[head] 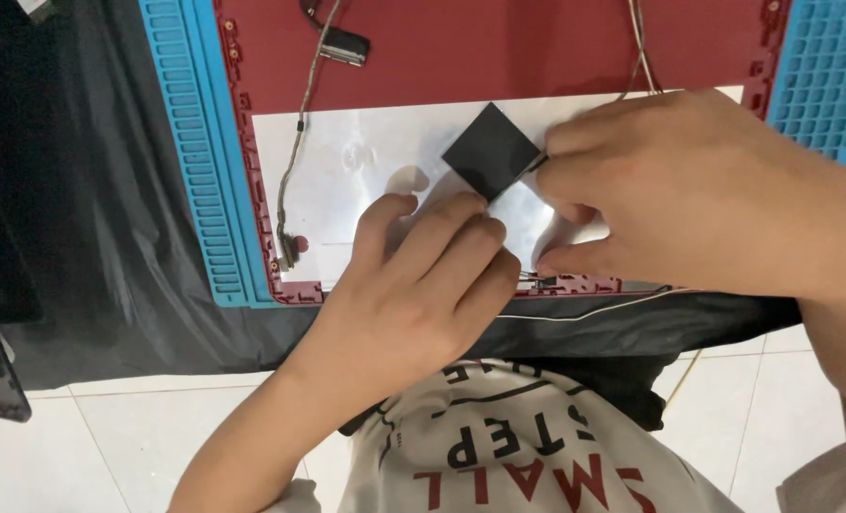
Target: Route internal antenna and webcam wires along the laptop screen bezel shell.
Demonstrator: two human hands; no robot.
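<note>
Left hand (423,285) presses fingertips on the silver foil sheet (347,180) near the red laptop lid's (499,47) front edge; right hand (689,190) pinches the black square pad (489,150) mid-sheet — one tug could tear the foil or snag the thin cable (295,142).

A white tiled floor (157,427) carries everything here, and spread over it is a dark cloth (110,218) (creased, running off the left edge). On the cloth sits a blue ribbed mat (190,161), and on that mat lies a red laptop lid (499,47), inner side up.
</note>
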